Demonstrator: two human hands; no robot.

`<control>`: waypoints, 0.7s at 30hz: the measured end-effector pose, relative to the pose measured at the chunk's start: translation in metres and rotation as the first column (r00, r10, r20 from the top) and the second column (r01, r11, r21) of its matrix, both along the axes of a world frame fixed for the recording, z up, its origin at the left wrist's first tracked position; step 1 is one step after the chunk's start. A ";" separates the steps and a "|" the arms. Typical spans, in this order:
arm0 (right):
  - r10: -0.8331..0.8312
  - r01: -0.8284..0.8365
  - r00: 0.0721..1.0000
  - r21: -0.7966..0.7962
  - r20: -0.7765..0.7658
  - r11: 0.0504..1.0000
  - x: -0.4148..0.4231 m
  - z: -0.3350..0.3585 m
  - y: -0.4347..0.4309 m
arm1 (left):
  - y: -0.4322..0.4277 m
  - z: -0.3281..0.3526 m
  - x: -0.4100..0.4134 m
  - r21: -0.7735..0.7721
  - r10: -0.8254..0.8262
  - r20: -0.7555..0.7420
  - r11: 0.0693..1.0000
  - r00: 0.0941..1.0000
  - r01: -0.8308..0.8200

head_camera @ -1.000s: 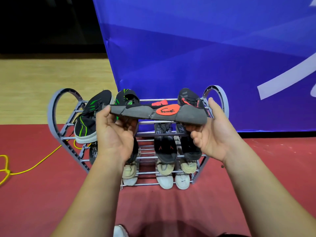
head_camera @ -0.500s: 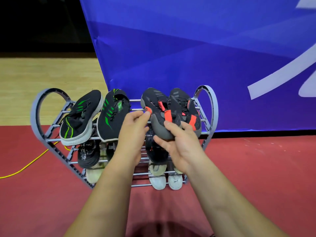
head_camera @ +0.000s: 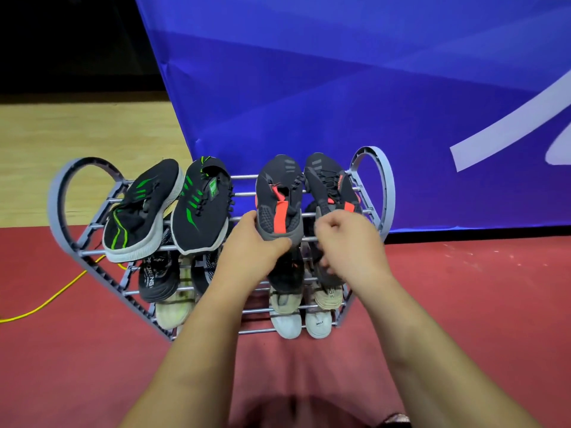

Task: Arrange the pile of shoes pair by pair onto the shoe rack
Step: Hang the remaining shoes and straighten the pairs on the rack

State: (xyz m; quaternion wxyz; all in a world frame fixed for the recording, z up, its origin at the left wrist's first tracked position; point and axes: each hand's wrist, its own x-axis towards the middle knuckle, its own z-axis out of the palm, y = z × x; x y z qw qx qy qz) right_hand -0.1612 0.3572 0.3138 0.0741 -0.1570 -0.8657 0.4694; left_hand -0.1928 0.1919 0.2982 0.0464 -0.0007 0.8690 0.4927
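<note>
A grey shoe rack (head_camera: pixel 375 168) with heart-shaped ends stands on the red floor. On its top tier lie a black and green pair (head_camera: pixel 197 208) at the left and a black and orange pair at the right. My left hand (head_camera: pixel 250 245) grips the heel of the left black and orange shoe (head_camera: pixel 278 196). My right hand (head_camera: pixel 346 239) is curled at the heel of the right black and orange shoe (head_camera: pixel 327 183); whether it grips that shoe is hidden. Lower tiers hold black shoes (head_camera: pixel 157 279) and white shoes (head_camera: pixel 287 322).
A blue banner (head_camera: pixel 340 103) hangs right behind the rack. A yellow cable (head_camera: pixel 46 304) runs across the red floor at the left. Wooden flooring (head_camera: pixel 77 140) lies beyond the rack on the left.
The black and orange shoe, held sideways in both hands a second ago, now lies on the top tier beside its mate. My hands have moved to the two heels.
</note>
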 end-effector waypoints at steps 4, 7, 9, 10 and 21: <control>-0.120 0.161 0.976 0.230 -0.182 0.960 0.007 -0.009 0.040 | 0.003 -0.007 0.003 -0.118 -0.026 -0.043 0.993 0.999 0.021; -0.045 0.069 0.993 0.230 -0.108 0.971 0.008 -0.019 0.049 | 0.007 -0.010 0.002 -0.167 -0.016 -0.063 0.986 0.998 0.005; 0.002 0.007 0.998 0.155 -0.062 0.988 0.007 -0.028 0.049 | 0.011 -0.012 0.001 -0.210 0.004 -0.093 0.977 0.996 -0.024; 0.012 -0.007 0.999 0.138 -0.034 0.990 0.007 -0.030 0.049 | 0.013 -0.012 0.001 -0.224 0.014 -0.104 0.974 0.994 -0.037; -0.034 0.039 0.999 0.158 -0.034 0.987 0.005 -0.037 0.044 | 0.027 -0.021 -0.002 -0.270 0.058 -0.112 0.959 0.992 -0.086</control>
